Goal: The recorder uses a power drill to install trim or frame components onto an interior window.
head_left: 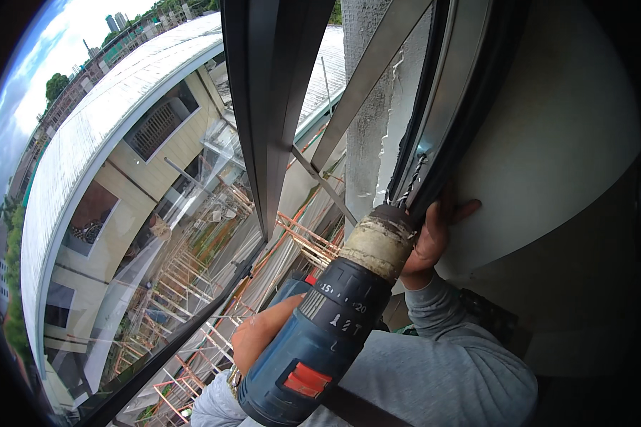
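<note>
A blue and black cordless drill [327, 313] with a worn, dusty chuck fills the lower middle, tilted up to the right. My left hand [263, 333] is closed around its grip, mostly behind the drill body. The spiral drill bit [414, 179] points into the channel of a dark metal window frame [452, 78], its tip at or very close to the metal. Beside the chuck, my right hand [431, 242] braces against the frame's edge with its visible fingers apart, one reaching onto a pale wall surface [541, 164]. Part of that hand is hidden by the drill and frame.
An open dark window sash [263, 107] with glass stands to the left, joined by a metal stay arm [370, 82]. A rough concrete column [367, 121] rises outside. Far below are scaffolding pipes [185, 313] and a building with a white roof [121, 107].
</note>
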The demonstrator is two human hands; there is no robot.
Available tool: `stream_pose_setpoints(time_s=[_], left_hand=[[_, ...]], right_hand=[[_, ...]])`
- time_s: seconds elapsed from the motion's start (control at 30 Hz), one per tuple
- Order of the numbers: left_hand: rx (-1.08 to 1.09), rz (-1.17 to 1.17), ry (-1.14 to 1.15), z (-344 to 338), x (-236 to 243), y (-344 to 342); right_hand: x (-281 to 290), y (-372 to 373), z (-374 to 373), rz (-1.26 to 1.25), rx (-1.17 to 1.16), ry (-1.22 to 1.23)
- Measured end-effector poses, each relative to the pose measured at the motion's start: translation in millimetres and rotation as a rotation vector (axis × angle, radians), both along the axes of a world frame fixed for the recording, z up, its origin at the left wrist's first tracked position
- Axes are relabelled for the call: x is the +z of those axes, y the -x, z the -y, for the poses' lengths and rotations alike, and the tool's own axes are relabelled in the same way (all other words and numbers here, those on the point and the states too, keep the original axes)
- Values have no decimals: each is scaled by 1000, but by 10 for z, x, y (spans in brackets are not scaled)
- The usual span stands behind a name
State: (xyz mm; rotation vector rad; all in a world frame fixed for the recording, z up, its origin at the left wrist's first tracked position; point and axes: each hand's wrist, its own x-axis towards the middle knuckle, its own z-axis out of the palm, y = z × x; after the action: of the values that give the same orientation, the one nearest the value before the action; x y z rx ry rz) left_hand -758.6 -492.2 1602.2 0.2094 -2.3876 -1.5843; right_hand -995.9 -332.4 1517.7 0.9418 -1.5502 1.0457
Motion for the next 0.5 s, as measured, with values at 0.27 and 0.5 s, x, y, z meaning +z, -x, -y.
stream_pose_setpoints(time_s=[0.27, 0.5], left_hand=[[-27, 238, 188, -28, 219, 115], [54, 24, 23, -76, -60, -61]], right_hand=[[-189, 58, -11, -10, -13, 14], [-109, 60, 20, -83, -82, 4]])
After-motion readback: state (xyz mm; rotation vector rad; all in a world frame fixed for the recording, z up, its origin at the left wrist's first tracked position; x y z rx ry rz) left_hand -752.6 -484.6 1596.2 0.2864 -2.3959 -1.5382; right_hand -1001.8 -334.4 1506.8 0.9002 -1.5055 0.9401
